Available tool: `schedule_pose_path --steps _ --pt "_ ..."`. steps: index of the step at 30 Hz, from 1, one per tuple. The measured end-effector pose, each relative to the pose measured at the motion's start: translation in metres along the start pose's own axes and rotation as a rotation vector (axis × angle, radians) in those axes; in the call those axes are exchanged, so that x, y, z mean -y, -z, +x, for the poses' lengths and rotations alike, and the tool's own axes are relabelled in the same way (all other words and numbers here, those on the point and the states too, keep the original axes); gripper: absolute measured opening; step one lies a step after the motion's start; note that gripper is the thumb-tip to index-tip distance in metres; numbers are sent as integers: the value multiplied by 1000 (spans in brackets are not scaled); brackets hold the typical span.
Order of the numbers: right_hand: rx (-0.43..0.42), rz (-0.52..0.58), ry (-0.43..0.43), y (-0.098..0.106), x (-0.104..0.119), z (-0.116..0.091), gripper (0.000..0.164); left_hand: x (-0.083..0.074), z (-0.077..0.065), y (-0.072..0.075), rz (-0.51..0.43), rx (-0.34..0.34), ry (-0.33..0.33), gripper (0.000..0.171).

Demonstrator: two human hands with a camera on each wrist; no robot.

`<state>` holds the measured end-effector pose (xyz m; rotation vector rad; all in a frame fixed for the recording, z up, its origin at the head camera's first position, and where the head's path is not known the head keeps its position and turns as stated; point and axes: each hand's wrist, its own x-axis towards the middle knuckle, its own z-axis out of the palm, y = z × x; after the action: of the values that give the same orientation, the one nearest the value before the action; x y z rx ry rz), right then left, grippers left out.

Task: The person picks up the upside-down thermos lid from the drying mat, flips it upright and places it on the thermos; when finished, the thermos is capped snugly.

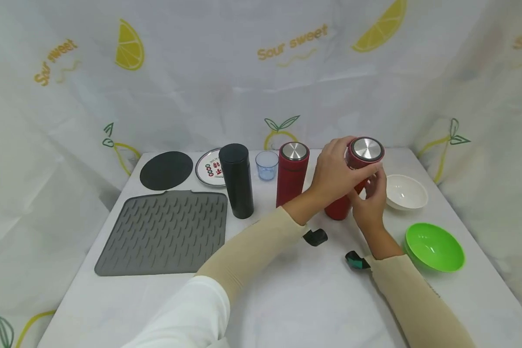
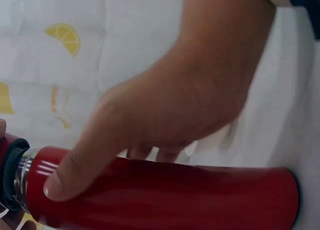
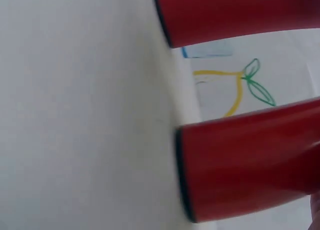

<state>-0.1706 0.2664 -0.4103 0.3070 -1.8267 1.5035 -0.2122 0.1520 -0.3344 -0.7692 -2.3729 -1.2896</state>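
A red thermos flask (image 1: 338, 208) with a steel-topped lid (image 1: 367, 148) leans slightly, its base at or close to the table. My left hand (image 1: 337, 169) grips the lid from above. Below it, my right hand (image 1: 371, 198) holds the upper body, and its thumb lies along the red wall in the left wrist view. There, a shiny steel neck (image 2: 22, 177) shows between the body and the lid. Left of it stands a second red thermos flask (image 1: 292, 176), closed. The lower flask (image 3: 250, 165) in the right wrist view has fingertips at its right edge.
A black flask (image 1: 237, 181) and a blue glass (image 1: 267, 166) stand to the left. Farther left lie a grey ridged mat (image 1: 165, 234), a black disc (image 1: 166, 170) and a round printed tray (image 1: 209, 169). At right are a white bowl (image 1: 406, 192) and a green bowl (image 1: 435, 247).
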Motion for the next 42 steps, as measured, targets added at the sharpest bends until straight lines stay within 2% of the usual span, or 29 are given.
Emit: schedule_pose_path --steps 2,6,10,14,22,25,28,32,34,36,39,42 --pt "22 -41 -49 -1 -4 -6 74 1 2 -8 -15 -12 63 68" --pt "16 -85 -46 -4 -6 -10 67 3 0 -13 -37 7 136 68" --pt "-16 -121 -23 -6 -7 -9 56 6 -1 -11 -56 33 131 67" --pt "-26 -131 5 -5 -8 -8 53 7 3 -7 -62 74 121 66" --pt "-38 -112 6 -7 -7 -5 51 -1 18 4 157 189 120 62" --pt "-38 -114 9 -7 -7 -5 51 -2 19 6 170 199 129 63" --pt "-27 -107 21 -8 -8 -5 53 2 18 5 145 196 115 67" --pt "-21 -90 9 -7 -9 -5 54 11 12 0 36 173 103 76" --pt "-21 -88 -1 -8 -9 -6 52 16 6 -3 -41 131 106 81" --pt "-25 -92 -8 -8 -10 -7 50 20 -1 -5 -96 65 76 84" --pt "-31 -88 -5 -10 -12 -7 47 25 -13 -8 -137 -6 21 78" --pt "-29 -107 12 -11 -12 -7 45 25 -17 -10 -152 2 -14 72"
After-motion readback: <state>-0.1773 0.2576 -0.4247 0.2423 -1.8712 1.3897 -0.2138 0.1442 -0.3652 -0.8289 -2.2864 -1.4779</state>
